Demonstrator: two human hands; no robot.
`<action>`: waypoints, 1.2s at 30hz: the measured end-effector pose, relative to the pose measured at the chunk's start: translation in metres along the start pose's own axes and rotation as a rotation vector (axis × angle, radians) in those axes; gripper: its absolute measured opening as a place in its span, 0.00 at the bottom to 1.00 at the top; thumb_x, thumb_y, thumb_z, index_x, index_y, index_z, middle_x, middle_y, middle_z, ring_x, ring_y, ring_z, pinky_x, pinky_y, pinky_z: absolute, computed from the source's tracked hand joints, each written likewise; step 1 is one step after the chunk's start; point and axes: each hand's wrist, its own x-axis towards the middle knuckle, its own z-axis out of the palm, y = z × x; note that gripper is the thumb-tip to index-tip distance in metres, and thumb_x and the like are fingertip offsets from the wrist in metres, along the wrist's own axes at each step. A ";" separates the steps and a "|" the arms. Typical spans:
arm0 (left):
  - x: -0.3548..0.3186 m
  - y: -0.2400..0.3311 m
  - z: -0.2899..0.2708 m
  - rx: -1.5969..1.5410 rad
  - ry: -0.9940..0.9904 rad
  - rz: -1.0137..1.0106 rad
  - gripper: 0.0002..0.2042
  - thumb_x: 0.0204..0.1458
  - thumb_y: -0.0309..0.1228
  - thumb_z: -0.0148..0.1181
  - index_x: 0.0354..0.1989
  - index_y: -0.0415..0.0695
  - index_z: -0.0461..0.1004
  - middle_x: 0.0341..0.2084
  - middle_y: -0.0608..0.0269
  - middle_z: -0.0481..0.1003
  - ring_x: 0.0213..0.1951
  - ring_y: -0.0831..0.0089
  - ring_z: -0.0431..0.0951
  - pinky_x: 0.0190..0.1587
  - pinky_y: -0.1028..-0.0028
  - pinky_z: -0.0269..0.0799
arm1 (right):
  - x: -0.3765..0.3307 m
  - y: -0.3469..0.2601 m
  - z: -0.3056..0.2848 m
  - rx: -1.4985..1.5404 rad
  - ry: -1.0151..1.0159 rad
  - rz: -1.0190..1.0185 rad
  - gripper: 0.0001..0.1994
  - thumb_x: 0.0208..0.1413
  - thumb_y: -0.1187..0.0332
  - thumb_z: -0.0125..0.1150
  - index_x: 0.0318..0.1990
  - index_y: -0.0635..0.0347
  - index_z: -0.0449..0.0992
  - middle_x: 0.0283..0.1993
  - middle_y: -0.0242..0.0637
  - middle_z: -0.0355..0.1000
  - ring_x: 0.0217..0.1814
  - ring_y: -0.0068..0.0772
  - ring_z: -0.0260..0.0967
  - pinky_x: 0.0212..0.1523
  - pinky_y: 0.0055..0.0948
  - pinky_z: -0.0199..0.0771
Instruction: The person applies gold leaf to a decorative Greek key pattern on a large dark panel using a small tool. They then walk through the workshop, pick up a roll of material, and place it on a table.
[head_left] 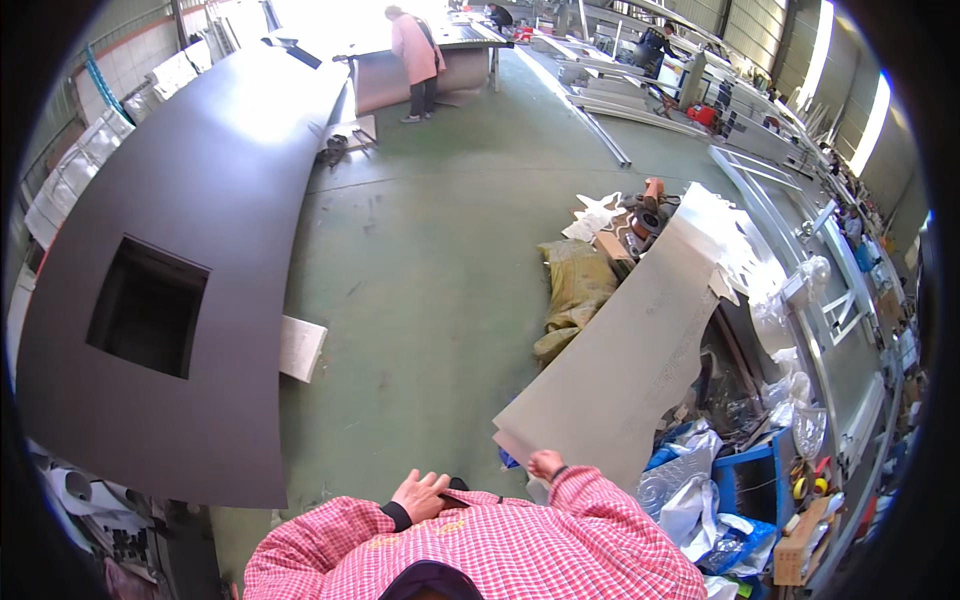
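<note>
My left hand (421, 494) is held in front of my chest, in a red checked sleeve with a dark cuff. Its fingers are spread and slightly bent, with the tips near a small black thing (458, 485) at the front of my garment. I cannot make out what that is. To the right, my right hand (545, 464) is closed, the fingers curled in. It overlaps the near end of a long pale sheet (610, 370) with ragged edges, but whether it touches the sheet is unclear. Anything inside that fist is hidden.
At left lies a large dark panel (200, 200) with a square cutout (150, 308). A yellowish sack (575, 290) and scraps sit beside the pale sheet. A blue bin (750, 485) stands lower right. A person in pink (415, 50) stands by a far table (440, 45).
</note>
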 end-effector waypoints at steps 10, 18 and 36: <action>0.128 -0.182 -0.041 -0.099 -0.064 0.185 0.07 0.41 0.36 0.54 0.18 0.51 0.75 0.32 0.70 0.69 0.39 0.72 0.69 0.35 0.69 0.63 | 0.077 -0.227 0.094 0.010 -0.068 -0.152 0.07 0.51 0.72 0.54 0.39 0.58 0.71 0.31 0.33 0.72 0.24 0.22 0.70 0.26 0.20 0.71; 0.272 -0.307 -0.054 0.043 0.146 0.300 0.05 0.41 0.33 0.53 0.18 0.51 0.75 0.25 0.70 0.71 0.31 0.70 0.72 0.28 0.70 0.66 | 0.167 -0.320 0.061 -0.027 0.143 -0.040 0.07 0.50 0.75 0.53 0.38 0.60 0.72 0.27 0.34 0.72 0.21 0.26 0.70 0.18 0.24 0.70; 0.595 -0.558 -0.180 -0.180 0.030 0.404 0.06 0.41 0.32 0.52 0.19 0.46 0.72 0.28 0.67 0.69 0.36 0.68 0.71 0.32 0.69 0.69 | 0.352 -0.471 -0.111 -0.776 0.196 -0.025 0.12 0.51 0.60 0.49 0.31 0.56 0.76 0.27 0.41 0.74 0.23 0.36 0.71 0.24 0.35 0.70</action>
